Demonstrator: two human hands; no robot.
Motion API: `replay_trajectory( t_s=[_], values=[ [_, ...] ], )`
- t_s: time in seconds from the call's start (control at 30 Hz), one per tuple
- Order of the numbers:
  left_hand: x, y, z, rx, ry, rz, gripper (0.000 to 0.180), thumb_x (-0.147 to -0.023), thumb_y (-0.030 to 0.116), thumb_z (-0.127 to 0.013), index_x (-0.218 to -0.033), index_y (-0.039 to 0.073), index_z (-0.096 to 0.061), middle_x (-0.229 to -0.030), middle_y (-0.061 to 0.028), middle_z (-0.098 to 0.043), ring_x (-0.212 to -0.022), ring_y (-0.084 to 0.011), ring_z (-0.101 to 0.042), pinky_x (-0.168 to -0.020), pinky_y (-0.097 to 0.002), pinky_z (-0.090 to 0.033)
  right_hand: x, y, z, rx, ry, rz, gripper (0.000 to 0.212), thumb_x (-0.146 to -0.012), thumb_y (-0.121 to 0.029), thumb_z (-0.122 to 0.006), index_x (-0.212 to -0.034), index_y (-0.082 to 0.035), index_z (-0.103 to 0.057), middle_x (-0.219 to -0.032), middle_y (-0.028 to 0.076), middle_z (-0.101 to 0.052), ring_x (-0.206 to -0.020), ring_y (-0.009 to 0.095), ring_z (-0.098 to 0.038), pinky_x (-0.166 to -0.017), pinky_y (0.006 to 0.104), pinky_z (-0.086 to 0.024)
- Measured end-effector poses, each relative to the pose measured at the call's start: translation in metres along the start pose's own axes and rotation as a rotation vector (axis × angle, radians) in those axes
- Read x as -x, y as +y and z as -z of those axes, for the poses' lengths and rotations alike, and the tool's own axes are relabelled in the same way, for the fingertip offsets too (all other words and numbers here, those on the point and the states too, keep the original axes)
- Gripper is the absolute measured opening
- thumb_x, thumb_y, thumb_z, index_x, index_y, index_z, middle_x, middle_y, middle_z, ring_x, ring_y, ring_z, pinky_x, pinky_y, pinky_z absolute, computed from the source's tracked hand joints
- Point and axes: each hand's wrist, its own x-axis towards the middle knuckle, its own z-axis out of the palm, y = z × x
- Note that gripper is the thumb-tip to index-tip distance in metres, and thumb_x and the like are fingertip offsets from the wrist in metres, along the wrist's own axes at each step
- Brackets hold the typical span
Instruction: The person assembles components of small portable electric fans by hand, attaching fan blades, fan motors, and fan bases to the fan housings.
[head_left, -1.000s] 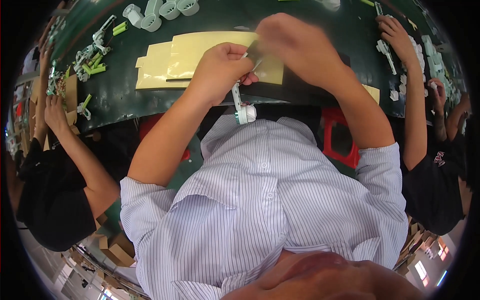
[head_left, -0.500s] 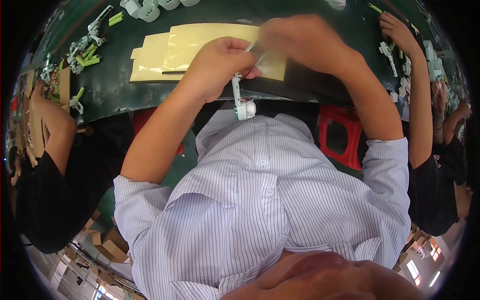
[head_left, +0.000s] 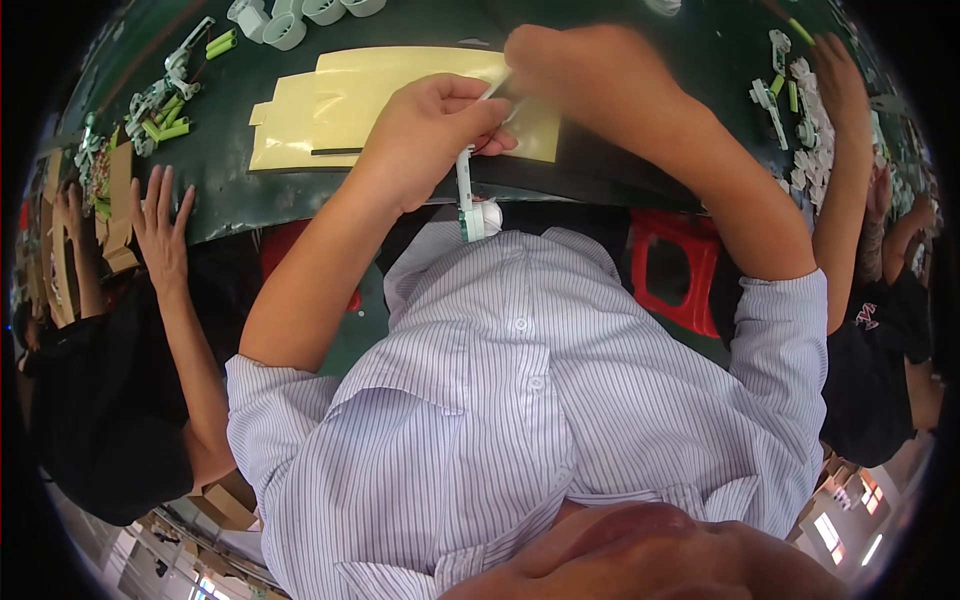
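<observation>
My left hand (head_left: 425, 135) is closed, thumb against fingers, over the yellow sheets. From its grip hangs a slim white plastic assembly (head_left: 464, 185) with a round white and green lower end, which dangles past the table's near edge. A thin pale strip (head_left: 493, 88) sticks up from between the left fingertips toward my right hand (head_left: 575, 75). That hand is bent over the strip, smeared by motion, so what its fingers hold is unclear. Beneath both hands lie overlapping glossy yellow sheets (head_left: 290, 115) with a dark thin bar (head_left: 336, 151) on them.
White cups (head_left: 285, 30) stand at the far left. White assemblies with green cylinders (head_left: 168, 118) lie left; more white parts (head_left: 815, 140) are heaped right. Co-workers' hands (head_left: 160, 215) (head_left: 840, 85) are on both sides. A red stool (head_left: 675, 265) sits under the dark green table (head_left: 640, 25).
My right hand has shifted slightly left while blurred; my left keeps its grip. The left co-worker's spread hand has come to the table edge, and the right co-worker's hand has moved outward.
</observation>
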Motion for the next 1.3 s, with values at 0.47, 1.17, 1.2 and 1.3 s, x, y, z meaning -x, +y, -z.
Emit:
replay_trajectory(
  t_s=[0.47,1.17,1.2,1.3],
  values=[
    [0.005,-0.003,-0.004,-0.004,0.036,-0.008,0.033,-0.090,0.009,-0.063,-0.115,-0.009,-0.051,-0.100,-0.0142,-0.067,-0.079,-0.0159,-0.067,-0.074,-0.0253,-0.053,-0.017,-0.004,0.026,0.061,0.017,-0.199,0.089,-0.063,-0.038,-0.084,-0.127,0.004,-0.039,-0.105,0.023,-0.051,-0.096,0.042,-0.059,-0.079,0.0429,-0.051],
    [0.039,0.038,-0.033,0.401,-0.124,-0.175,0.035,-0.088,-0.002,-0.049,-0.124,-0.004,-0.045,-0.117,-0.0151,-0.056,-0.103,-0.0251,-0.063,-0.083,-0.0360,-0.056,0.092,-0.023,-0.029,-1.887,-0.727,-0.542,0.070,-0.101,-0.053,-0.029,-0.122,0.010,-0.053,-0.093,0.020,-0.069,-0.062,0.020,-0.067,-0.052,0.0248,-0.054],
    [0.037,0.038,-0.035,0.433,-0.145,-0.187,0.038,-0.089,-0.002,-0.048,-0.127,-0.004,-0.043,-0.122,-0.0179,-0.055,-0.109,-0.0291,-0.061,-0.085,-0.0362,-0.056,0.094,-0.035,-0.042,-2.174,-0.700,-0.442,0.066,-0.101,-0.050,-0.033,-0.129,0.009,-0.046,-0.113,0.023,-0.064,-0.078,0.019,-0.069,-0.059,0.0266,-0.057],
    [0.031,0.035,-0.041,0.477,-0.184,-0.211,0.041,-0.090,-0.002,-0.045,-0.130,-0.004,-0.040,-0.126,-0.0218,-0.053,-0.118,-0.0365,-0.056,-0.089,-0.0375,-0.056,0.076,-0.048,-0.049,-2.526,-0.225,-0.315,0.048,-0.104,-0.040,-0.035,-0.127,-0.001,-0.049,-0.117,0.019,-0.060,-0.084,0.019,-0.067,-0.064,0.0259,-0.057]
  ],
)
